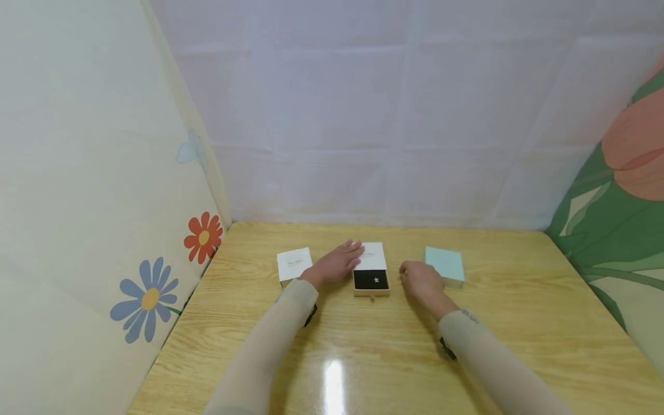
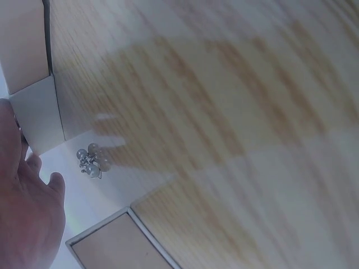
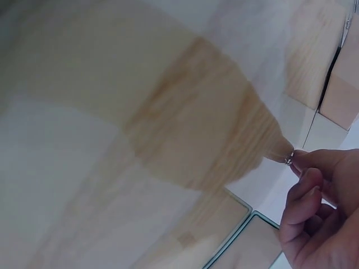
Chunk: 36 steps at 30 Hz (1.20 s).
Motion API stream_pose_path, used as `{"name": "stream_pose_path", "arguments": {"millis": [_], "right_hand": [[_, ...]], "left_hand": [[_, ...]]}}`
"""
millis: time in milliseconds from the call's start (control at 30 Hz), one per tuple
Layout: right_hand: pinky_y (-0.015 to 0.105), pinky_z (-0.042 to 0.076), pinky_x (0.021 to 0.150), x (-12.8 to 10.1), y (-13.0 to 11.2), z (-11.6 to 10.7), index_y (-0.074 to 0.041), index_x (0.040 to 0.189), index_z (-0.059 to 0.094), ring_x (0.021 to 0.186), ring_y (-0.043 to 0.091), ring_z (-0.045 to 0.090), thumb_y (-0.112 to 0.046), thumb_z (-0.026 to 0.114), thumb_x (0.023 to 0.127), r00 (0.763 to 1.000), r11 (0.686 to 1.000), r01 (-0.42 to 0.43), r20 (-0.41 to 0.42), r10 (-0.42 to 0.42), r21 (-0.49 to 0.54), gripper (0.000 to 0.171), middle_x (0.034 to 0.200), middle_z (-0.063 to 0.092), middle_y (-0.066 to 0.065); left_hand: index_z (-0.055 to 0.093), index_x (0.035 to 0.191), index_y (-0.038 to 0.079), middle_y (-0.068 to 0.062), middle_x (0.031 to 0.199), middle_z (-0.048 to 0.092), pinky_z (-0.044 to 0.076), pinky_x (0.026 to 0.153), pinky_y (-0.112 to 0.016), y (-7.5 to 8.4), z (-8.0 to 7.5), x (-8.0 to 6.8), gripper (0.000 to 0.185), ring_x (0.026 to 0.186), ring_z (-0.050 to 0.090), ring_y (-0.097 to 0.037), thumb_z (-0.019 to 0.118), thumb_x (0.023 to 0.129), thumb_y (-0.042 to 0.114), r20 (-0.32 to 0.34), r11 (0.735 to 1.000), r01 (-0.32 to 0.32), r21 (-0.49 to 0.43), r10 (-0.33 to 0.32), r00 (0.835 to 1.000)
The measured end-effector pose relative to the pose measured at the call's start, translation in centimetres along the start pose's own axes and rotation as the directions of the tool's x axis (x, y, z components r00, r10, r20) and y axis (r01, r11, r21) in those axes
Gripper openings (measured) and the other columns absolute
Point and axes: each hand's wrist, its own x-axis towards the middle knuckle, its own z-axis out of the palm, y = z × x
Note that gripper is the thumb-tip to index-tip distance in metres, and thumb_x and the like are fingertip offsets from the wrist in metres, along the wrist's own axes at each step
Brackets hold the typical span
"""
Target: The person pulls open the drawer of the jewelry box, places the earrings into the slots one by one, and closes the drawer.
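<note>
On a pale wooden table (image 1: 394,346) the left hand (image 1: 336,264) lies flat, fingers straight and relaxed, their tips resting on the white sleeve of a small drawer box (image 1: 371,268) that stands pulled open just beyond and beside them. The drawer's black inside shows at the near end of that box, close to the heel of the thumb, and a tiny sparkling piece of jewellery (image 1: 376,280) sits on the black pad. The left wrist view shows a small cluster of pearl-like beads (image 2: 92,159) lying just past the fingertips of this hand, which do not touch it — whether it is the same piece as the one seen from the head camera cannot be told. The right hand (image 1: 421,280) hovers on the other side of the drawer box, fingers curled; in the right wrist view the thumb and forefinger pinch a tiny silvery item (image 3: 289,157) at their very tips, too small to identify. Just behind the right hand's knuckles, touching or nearly so, lies a closed mint-green box (image 1: 445,266). A closed white box (image 1: 294,265) with faint lettering sits beside the left wrist, on the outer side of that hand — apart from the fingers. Both forearms wear beige sleeves (image 1: 270,340).
</note>
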Motion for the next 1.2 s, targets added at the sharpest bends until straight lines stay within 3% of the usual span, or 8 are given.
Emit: {"name": "stream_pose_path", "arguments": {"millis": [367,767,1067,1200], "right_hand": [[0.052,0.060,0.078,0.04,-0.04,-0.06,-0.007,0.101,0.074,0.088,0.032,0.069,-0.016,0.062,0.099,0.999,0.999,0.037,-0.001,-0.037,-0.024,0.015,0.099,0.074,0.013],[0.050,0.061,0.077,0.37,-0.01,0.15,-0.006,0.100,0.074,0.087,0.032,0.070,-0.013,0.061,0.099,0.998,0.998,0.053,-0.018,-0.054,-0.045,0.015,0.099,0.075,0.014],[0.056,0.056,0.091,0.47,0.09,0.29,-0.002,0.111,0.073,0.103,0.037,0.068,-0.018,0.056,0.102,0.999,0.996,-0.008,0.051,0.004,0.083,0.025,0.112,0.073,0.017],[0.052,0.057,0.087,0.42,0.03,-0.05,0.001,0.112,0.072,0.099,0.034,0.068,-0.018,0.057,0.102,0.996,0.986,-0.025,0.093,0.010,0.165,0.027,0.113,0.071,0.018]], "left_hand": [[0.018,0.163,0.015,-0.003,0.170,0.012,0.007,0.128,-0.037,0.13,-0.13,-0.10,0.054,0.157,0.006,-0.027,0.021,0.113,0.037,0.000,1.000,-0.005,0.012,0.005,1.000],[0.018,0.163,0.015,-0.003,0.170,0.012,0.006,0.128,-0.035,0.06,-0.01,0.00,0.054,0.157,0.006,-0.026,0.022,0.113,0.036,-0.002,1.000,-0.002,0.023,0.002,1.000],[0.017,0.163,0.016,-0.002,0.170,0.012,0.006,0.128,-0.034,-0.07,0.06,0.04,0.054,0.157,0.005,-0.025,0.021,0.113,0.037,-0.005,1.000,0.000,0.012,0.000,1.000],[0.017,0.163,0.016,-0.002,0.170,0.012,0.005,0.128,-0.034,0.00,0.05,0.00,0.055,0.157,0.004,-0.024,0.021,0.113,0.038,-0.002,1.000,0.005,0.009,-0.005,1.000]]}}
